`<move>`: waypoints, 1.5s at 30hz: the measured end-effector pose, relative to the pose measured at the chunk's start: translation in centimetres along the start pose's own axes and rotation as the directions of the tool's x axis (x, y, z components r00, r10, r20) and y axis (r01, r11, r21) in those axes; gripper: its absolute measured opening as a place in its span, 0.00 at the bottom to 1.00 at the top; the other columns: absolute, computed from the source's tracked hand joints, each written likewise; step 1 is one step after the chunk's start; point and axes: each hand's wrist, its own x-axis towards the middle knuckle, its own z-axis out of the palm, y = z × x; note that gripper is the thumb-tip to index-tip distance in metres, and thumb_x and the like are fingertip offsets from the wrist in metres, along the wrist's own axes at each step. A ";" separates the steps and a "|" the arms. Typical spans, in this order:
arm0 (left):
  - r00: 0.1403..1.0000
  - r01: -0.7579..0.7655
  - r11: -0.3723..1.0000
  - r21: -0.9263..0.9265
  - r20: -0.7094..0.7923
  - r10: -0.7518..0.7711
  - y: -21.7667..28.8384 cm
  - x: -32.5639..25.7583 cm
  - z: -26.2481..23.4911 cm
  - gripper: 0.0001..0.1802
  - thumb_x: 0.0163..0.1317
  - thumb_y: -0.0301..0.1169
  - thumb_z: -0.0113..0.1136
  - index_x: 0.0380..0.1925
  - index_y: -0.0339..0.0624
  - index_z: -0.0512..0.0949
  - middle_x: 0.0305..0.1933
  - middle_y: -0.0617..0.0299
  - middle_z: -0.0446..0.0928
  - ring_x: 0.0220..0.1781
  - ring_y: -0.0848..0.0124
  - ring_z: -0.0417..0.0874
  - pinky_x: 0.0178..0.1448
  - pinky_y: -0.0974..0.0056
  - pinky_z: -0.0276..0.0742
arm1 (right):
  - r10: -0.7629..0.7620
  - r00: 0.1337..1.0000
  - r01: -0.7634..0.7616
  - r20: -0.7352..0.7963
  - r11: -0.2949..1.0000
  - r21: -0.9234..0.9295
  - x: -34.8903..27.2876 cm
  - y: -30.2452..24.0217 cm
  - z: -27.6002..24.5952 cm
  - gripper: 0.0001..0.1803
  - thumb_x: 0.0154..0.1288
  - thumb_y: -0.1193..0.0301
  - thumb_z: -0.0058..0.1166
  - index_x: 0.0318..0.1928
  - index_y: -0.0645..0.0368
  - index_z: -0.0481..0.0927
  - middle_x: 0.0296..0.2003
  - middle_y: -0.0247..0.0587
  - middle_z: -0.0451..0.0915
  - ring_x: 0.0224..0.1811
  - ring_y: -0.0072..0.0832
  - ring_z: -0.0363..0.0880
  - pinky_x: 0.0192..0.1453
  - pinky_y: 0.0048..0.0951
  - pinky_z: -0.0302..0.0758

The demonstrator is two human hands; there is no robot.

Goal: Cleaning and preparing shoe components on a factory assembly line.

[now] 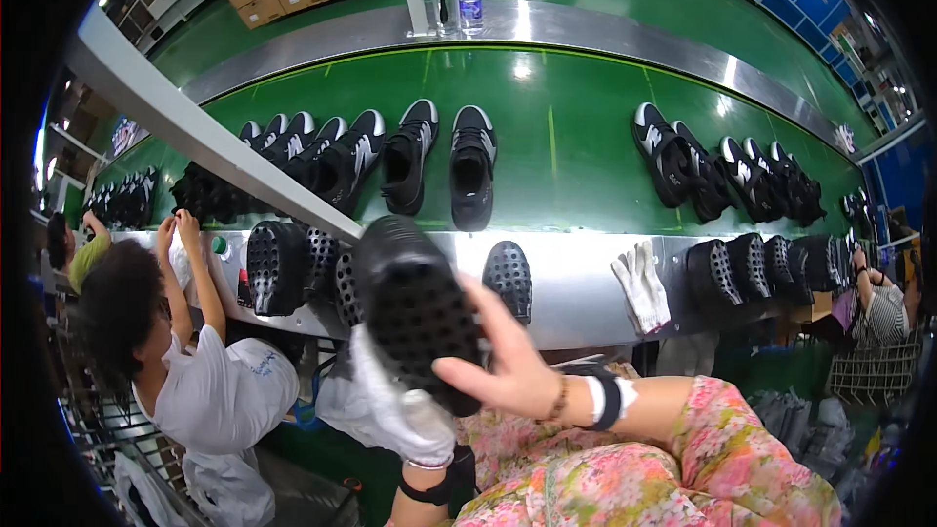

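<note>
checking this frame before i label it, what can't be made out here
Head view only:
- Upper of the held black shoe: turned away, only its studded sole shows.
- Left hand fingers: hidden in a white glove and behind the shoe.
- Right hand fingertips: behind the shoe.
- Shoes at the belt's far left: too small, cut off by the rim.

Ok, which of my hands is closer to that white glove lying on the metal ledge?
Right. Your bare right hand, on the black shoe sole, sits just left of and below the white glove. Your gloved left hand is farther left, under the sole.

Black shoes [472, 166] line the green conveyor [566, 137]; white gloves [641, 285] rest on its edge.
</note>
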 end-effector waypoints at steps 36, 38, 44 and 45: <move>0.685 0.172 0.820 0.545 0.532 -0.498 -10.3 -1.0 18.9 0.53 0.55 0.44 0.65 0.70 0.30 0.45 0.72 0.37 0.50 0.73 0.48 0.53 0.75 0.55 0.50 | 0.287 0.836 -0.534 -0.468 0.225 -0.815 -14.5 18.9 -26.3 0.18 0.59 0.73 0.49 0.51 0.49 0.77 0.44 0.55 0.71 0.47 0.49 0.74 0.44 0.42 0.78; 0.679 0.124 0.822 0.556 0.557 -0.478 -9.4 -2.2 21.5 0.54 0.54 0.45 0.66 0.70 0.29 0.45 0.71 0.36 0.50 0.73 0.48 0.54 0.74 0.55 0.51 | 0.228 0.851 -0.522 -0.473 0.272 -0.808 -15.1 18.9 -27.4 0.16 0.58 0.74 0.50 0.47 0.51 0.78 0.40 0.52 0.71 0.44 0.47 0.75 0.42 0.43 0.78; 0.655 0.088 0.788 0.609 0.561 -0.507 -7.9 -5.0 25.5 0.55 0.54 0.45 0.66 0.70 0.28 0.44 0.71 0.35 0.51 0.73 0.46 0.54 0.75 0.55 0.51 | 0.130 0.874 -0.471 -0.468 0.465 -0.750 -16.1 14.1 -29.8 0.13 0.56 0.74 0.51 0.43 0.53 0.78 0.36 0.49 0.71 0.42 0.45 0.75 0.41 0.44 0.77; 0.645 0.091 0.778 0.622 0.558 -0.522 -7.7 -5.4 25.7 0.55 0.54 0.45 0.66 0.70 0.29 0.44 0.71 0.35 0.51 0.73 0.46 0.54 0.74 0.55 0.51 | 0.154 0.881 -0.467 -0.447 0.427 -0.774 -16.6 13.8 -30.1 0.13 0.56 0.74 0.51 0.44 0.52 0.77 0.36 0.49 0.71 0.43 0.45 0.75 0.41 0.44 0.76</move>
